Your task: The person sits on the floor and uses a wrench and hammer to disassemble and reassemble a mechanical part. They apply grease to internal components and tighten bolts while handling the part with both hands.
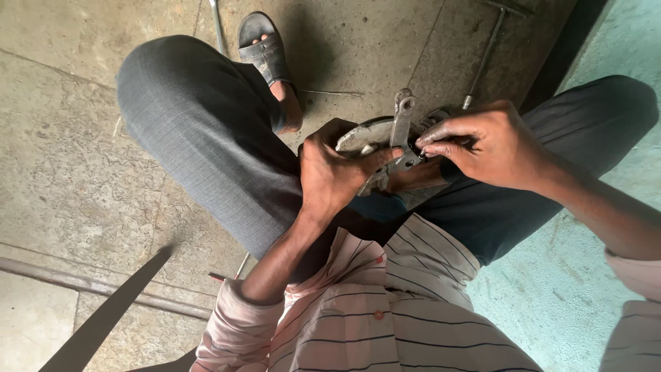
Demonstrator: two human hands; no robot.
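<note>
1. The left hand [329,176] is wrapped around a grimy metal part [375,141], a rounded, plate-like piece held between the knees. Its fingers [382,157] are closed on the part, with the thumb pressed across the front of it.
2. The right hand [485,141] comes in from the other side. Its fingers are pinched together at the middle of the part, just beside the left thumb; what they pinch is too small to make out.
3. A flat metal arm [401,117] with a hole at its end stands up from the part, just above both sets of fingers and between the two hands.
4. The part sits in the lap, off the floor, touching both hands.
5. Judging from this, the work is mid-way: the part is gripped and steadied and the small fitting at its centre is being handled, but I cannot tell whether it is going on or coming off, so how much is left is unclear.
6. Beyond the fingers, on the concrete floor [62,172], lies a thin T-handled rod [485,58], well apart from the hands. A sandalled foot [265,52] rests beyond the left hand.
</note>
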